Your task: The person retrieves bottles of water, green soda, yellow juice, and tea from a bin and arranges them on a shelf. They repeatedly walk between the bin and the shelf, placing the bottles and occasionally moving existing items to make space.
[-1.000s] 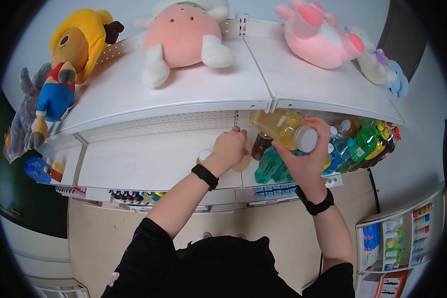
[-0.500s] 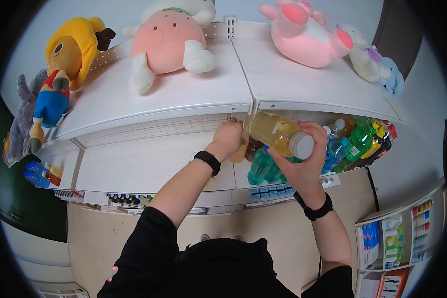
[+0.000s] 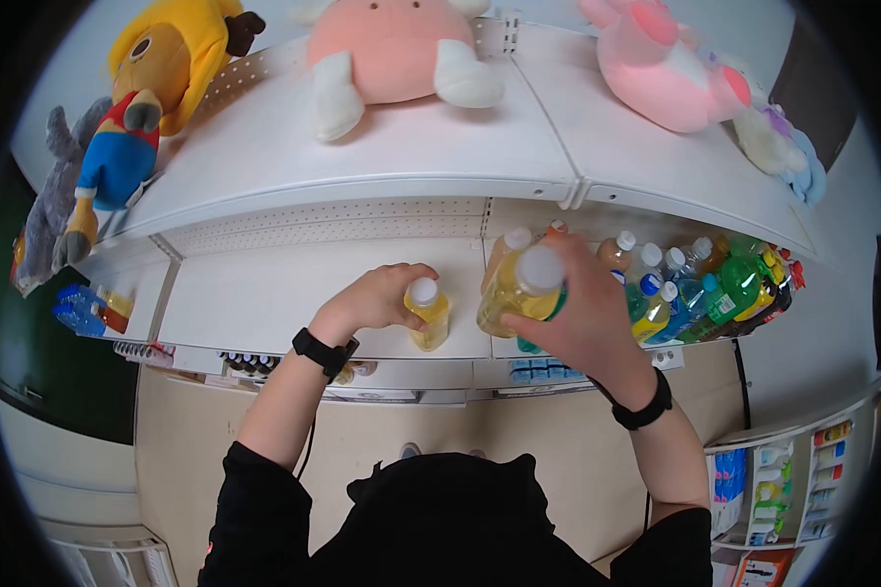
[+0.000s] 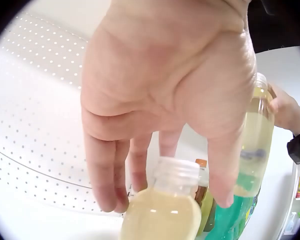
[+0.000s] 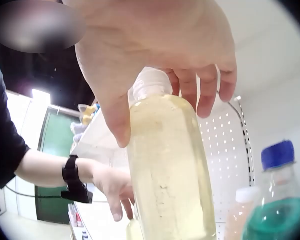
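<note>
My right hand (image 3: 587,308) grips a large clear bottle of pale yellow liquid (image 5: 170,170) near its white cap. The thumb lies along one side, and the bottle stands nearly upright at the front of the shelf. To its left, my left hand (image 3: 372,298) reaches around a smaller bottle of pale yellow liquid (image 3: 427,318), also white-capped, on the middle shelf (image 3: 264,298). In the left wrist view, thumb and fingers are spread to either side of this smaller bottle (image 4: 162,215), with a gap between thumb and bottle. A peach-coloured bottle (image 3: 508,256) is behind the large one.
Several drink bottles (image 3: 675,284) crowd the shelf's right end. A blue-capped green bottle (image 5: 277,220) stands close to my right hand. The upper shelf (image 3: 411,147) overhangs the bottles and bears plush toys (image 3: 392,59). Blue bottles (image 3: 80,311) stand at the far left.
My right hand has turned the large bottle from tilted to nearly upright and lowered it. My left hand has moved from the peach-coloured bottle at the back to the small yellow bottle in front.
</note>
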